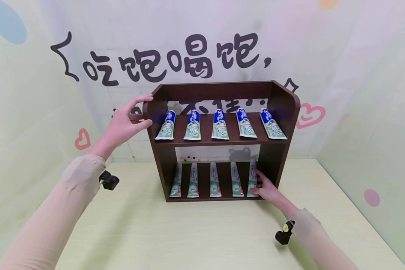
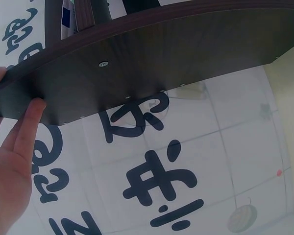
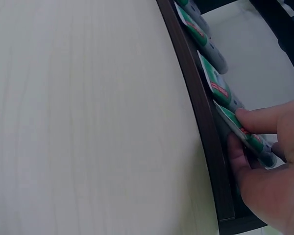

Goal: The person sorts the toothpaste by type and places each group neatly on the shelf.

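Observation:
My left hand (image 1: 125,119) rests against the upper left side of a dark brown two-tier shelf (image 1: 217,90), fingers spread. In the left wrist view, its fingertips (image 2: 37,104) touch the shelf's outer panel by the rounded front edge. At the lower tier's right end, my right hand (image 1: 269,190) grips a green and grey toothpaste tube (image 1: 252,176). The right wrist view shows thumb and fingers on either side of that toothpaste tube (image 3: 253,140), its flat crimped end toward the front lip. Similar tubes (image 1: 214,180) lie in a row to its left.
Several blue, white and green toothpaste tubes (image 1: 220,125) lie spaced along the upper tier. The shelf stands on a pale wooden table (image 1: 189,236) near the back wall (image 1: 202,22), which carries dark lettering. A side wall (image 1: 368,112) bounds the right.

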The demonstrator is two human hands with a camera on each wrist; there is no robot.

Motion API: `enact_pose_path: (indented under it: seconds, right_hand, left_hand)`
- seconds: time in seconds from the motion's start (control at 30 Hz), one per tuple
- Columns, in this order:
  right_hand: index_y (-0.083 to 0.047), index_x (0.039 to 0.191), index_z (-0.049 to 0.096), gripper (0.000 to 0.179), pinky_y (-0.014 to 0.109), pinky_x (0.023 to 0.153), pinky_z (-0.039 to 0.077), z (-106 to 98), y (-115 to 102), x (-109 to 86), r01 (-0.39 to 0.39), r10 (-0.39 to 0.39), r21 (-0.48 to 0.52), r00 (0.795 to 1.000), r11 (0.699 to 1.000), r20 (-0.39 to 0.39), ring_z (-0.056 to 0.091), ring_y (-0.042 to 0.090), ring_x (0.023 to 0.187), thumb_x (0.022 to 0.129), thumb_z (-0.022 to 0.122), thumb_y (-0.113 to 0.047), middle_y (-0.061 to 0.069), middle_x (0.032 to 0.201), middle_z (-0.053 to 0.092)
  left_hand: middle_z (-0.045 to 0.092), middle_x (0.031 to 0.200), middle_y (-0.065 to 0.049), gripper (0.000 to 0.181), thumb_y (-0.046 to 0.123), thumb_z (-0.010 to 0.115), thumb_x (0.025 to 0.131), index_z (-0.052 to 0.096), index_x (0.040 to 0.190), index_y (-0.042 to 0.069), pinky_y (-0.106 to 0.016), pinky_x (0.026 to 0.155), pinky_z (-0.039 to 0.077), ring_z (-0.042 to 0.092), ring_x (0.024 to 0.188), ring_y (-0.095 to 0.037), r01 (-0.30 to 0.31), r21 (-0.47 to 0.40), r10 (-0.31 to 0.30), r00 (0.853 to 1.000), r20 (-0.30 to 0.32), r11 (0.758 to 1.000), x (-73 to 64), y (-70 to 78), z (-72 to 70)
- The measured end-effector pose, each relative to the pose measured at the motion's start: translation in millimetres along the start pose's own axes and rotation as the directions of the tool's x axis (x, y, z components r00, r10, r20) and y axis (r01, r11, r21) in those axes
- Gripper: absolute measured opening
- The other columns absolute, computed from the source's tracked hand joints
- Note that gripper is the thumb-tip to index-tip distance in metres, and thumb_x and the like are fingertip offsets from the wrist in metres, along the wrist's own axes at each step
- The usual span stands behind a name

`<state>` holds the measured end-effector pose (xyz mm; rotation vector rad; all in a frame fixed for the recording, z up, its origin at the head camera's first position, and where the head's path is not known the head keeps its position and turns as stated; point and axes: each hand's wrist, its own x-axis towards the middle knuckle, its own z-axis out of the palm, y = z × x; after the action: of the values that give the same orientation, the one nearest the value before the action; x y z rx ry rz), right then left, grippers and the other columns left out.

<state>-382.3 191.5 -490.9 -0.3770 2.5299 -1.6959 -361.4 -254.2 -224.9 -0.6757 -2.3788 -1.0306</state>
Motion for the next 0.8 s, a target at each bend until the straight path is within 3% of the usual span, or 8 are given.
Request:
enact_pose_path:
  seconds: [0.2,0.3,0.47,0.57,0.67,0.8]
  right_hand:
    - [0.001,0.156,0.014,0.090,0.034,0.080,0.058,3.1,-2.4,-0.3,0.005,-0.006,-0.064,1.000,0.998,-0.015,0.059,0.038,0.107,0.083,0.066,0.008,0.036,0.132,0.045]
    - [0.004,0.154,0.016,0.087,0.042,0.086,0.058,3.9,-3.7,1.0,0.022,-0.026,-0.147,0.999,0.989,-0.025,0.059,0.041,0.110,0.083,0.066,0.008,0.036,0.133,0.045]
    - [0.009,0.149,0.029,0.075,0.052,0.096,0.050,5.0,-6.9,1.1,0.041,-0.061,-0.369,0.997,0.928,-0.043,0.054,0.039,0.112,0.084,0.067,0.002,0.035,0.129,0.052]
    - [0.011,0.145,0.036,0.067,0.053,0.095,0.049,6.1,-10.6,-1.5,0.030,-0.052,-0.451,0.998,0.892,-0.038,0.051,0.038,0.110,0.087,0.066,-0.002,0.032,0.124,0.056]
    - [0.010,0.143,0.040,0.062,0.053,0.096,0.048,6.8,-12.5,-3.7,0.014,-0.037,-0.487,0.999,0.873,-0.037,0.050,0.038,0.111,0.089,0.064,-0.005,0.030,0.124,0.058]
    - [0.011,0.143,0.040,0.060,0.055,0.097,0.047,8.1,-11.6,-5.7,0.019,-0.046,-0.467,0.998,0.884,-0.047,0.049,0.041,0.113,0.089,0.063,-0.006,0.033,0.124,0.057]
  left_hand:
    - [0.040,0.158,0.005,0.067,0.004,0.070,0.087,0.046,0.146,0.026,-0.008,0.083,0.054,0.072,0.104,-0.035,-0.006,-0.003,0.006,1.000,0.000,1.000,-0.5,0.3,0.1]
    - [0.040,0.158,0.006,0.067,0.004,0.071,0.087,0.046,0.146,0.026,-0.008,0.082,0.054,0.072,0.103,-0.034,-0.003,0.002,0.003,1.000,-0.001,1.000,-0.8,1.1,-0.1]
    - [0.040,0.158,0.004,0.067,0.004,0.071,0.087,0.046,0.147,0.025,-0.009,0.082,0.055,0.073,0.102,-0.031,-0.003,0.009,0.003,1.000,-0.002,1.000,-0.7,2.0,-1.9]
    - [0.039,0.158,0.004,0.067,0.004,0.070,0.088,0.046,0.147,0.024,-0.011,0.084,0.056,0.072,0.103,-0.033,0.001,0.002,-0.001,1.000,0.007,1.000,-0.9,2.6,-2.2]
    - [0.039,0.158,0.004,0.067,0.004,0.070,0.088,0.045,0.147,0.024,-0.011,0.084,0.056,0.071,0.104,-0.035,0.004,-0.003,-0.004,1.000,0.012,1.000,-1.0,3.0,-1.9]
    - [0.039,0.158,0.005,0.067,0.004,0.070,0.088,0.045,0.147,0.024,-0.011,0.084,0.056,0.071,0.104,-0.035,0.003,-0.004,-0.002,1.000,0.009,1.000,-0.8,2.2,-1.0]
